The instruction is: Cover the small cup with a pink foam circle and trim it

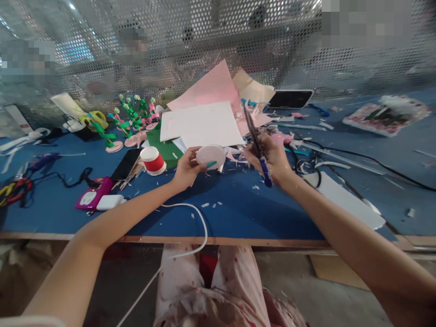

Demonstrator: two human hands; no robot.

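My left hand is closed on a round white foam disc, pinching it by its left edge above the blue table. My right hand grips a pair of scissors with blue handles; the dark blades point up and away, just right of the disc. The two hands are close together, over small white scraps on the tabletop.
A red-and-white tape roll stands left of the disc. White, pink and green sheets lie behind. Green-and-pink craft figures, a pink device, cables and a phone surround them. A white cord hangs over the front edge.
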